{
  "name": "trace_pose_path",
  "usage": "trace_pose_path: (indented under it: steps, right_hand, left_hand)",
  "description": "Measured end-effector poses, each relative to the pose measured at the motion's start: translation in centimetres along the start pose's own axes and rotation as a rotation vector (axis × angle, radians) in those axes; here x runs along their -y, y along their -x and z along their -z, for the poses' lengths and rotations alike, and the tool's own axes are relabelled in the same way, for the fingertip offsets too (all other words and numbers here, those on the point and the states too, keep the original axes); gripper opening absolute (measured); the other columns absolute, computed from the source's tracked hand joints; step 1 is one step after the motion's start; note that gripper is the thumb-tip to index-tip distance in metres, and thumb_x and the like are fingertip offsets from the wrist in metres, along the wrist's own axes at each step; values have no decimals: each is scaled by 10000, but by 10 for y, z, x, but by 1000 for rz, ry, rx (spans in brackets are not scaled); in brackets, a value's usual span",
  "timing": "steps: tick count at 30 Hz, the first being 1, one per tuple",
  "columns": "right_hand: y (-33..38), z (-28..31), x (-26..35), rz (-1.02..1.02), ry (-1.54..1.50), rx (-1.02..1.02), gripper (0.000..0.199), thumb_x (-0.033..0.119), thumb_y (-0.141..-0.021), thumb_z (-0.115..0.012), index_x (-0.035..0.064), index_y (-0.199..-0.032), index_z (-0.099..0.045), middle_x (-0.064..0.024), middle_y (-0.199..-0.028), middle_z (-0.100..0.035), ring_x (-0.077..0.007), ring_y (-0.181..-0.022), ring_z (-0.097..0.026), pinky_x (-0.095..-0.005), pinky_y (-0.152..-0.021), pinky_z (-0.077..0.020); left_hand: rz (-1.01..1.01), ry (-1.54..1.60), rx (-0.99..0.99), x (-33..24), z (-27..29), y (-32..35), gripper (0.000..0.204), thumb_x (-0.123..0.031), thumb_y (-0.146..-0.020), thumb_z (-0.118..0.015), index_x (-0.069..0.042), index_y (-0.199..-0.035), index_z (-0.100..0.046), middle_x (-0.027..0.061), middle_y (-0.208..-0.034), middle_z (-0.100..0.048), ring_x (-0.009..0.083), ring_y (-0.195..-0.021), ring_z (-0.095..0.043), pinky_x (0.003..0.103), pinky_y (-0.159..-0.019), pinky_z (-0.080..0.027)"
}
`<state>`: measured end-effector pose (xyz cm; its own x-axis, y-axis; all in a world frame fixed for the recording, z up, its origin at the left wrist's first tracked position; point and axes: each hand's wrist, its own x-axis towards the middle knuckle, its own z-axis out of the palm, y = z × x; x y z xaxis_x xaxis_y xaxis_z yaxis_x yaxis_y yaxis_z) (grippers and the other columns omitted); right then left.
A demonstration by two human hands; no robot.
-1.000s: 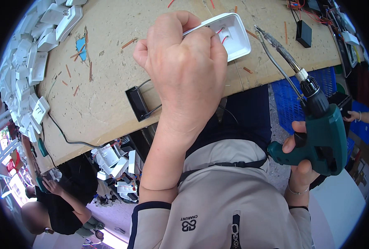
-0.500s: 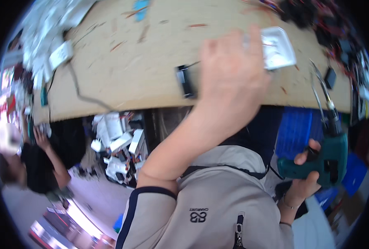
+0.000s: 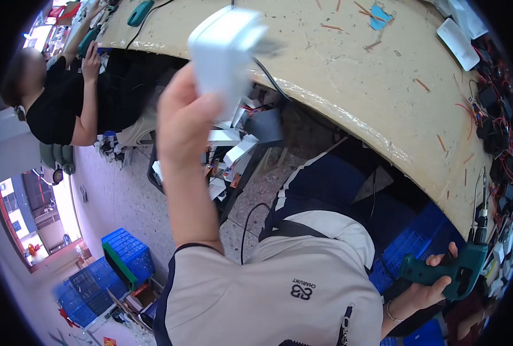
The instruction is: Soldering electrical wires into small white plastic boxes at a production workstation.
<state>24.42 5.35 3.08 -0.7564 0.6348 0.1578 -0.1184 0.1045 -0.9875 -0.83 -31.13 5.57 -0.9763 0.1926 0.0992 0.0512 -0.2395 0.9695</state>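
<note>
A white, box-shaped power adapter (image 3: 222,52) is raised in my left hand (image 3: 184,124), fingers and thumb closed round its lower end. Motion blurs it, and what look like its grey prongs face right. My right hand (image 3: 424,294) grips a green soldering gun (image 3: 467,271) by the handle, low on the right. Its metal tip and thin feed tube point up past the table's edge. Beyond the adapter lies the wooden tabletop (image 3: 349,75), with copper-coloured scraps scattered about and a small blue piece (image 3: 379,17).
A white tray (image 3: 458,45) lies at the far right, beside heaped dark parts and wires (image 3: 493,115). Under the table's left part stands a bin of white housings (image 3: 239,150). A co-worker (image 3: 66,109) sits at the left. Blue crates (image 3: 89,288) stand on the floor.
My view has swung left. My left hand has gone from beside the white tray to the left and now holds the adapter up. The right hand still grips the soldering gun.
</note>
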Motion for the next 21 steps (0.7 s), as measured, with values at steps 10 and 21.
trace_pose_path:
  steps: [10, 21]
  right_hand:
    - [2, -5, 1, -29, -32, 24, 693, 401, -830, -613, -57, -1273, -341, -196, -1218, -478, -132, -768, -524, -239, -648, -453]
    - [2, 2, -3, -39, -167, -97, 720, 360, -789, -674, -18, -1295, -330, -228, -1215, -479, -159, -745, -569, -267, -614, -501]
  left_hand:
    - [-43, -1480, -43, 59, 154, -5, 622, -131, -589, -717, -26, -1171, -525, 179, -1152, -505, 349, -1064, -505, 359, -897, -417]
    - [-332, -797, 116, 2, -39, -61, 169, 6, -768, -585, 23, -934, -611, 97, -812, -591, 188, -757, -564, 272, -688, -434]
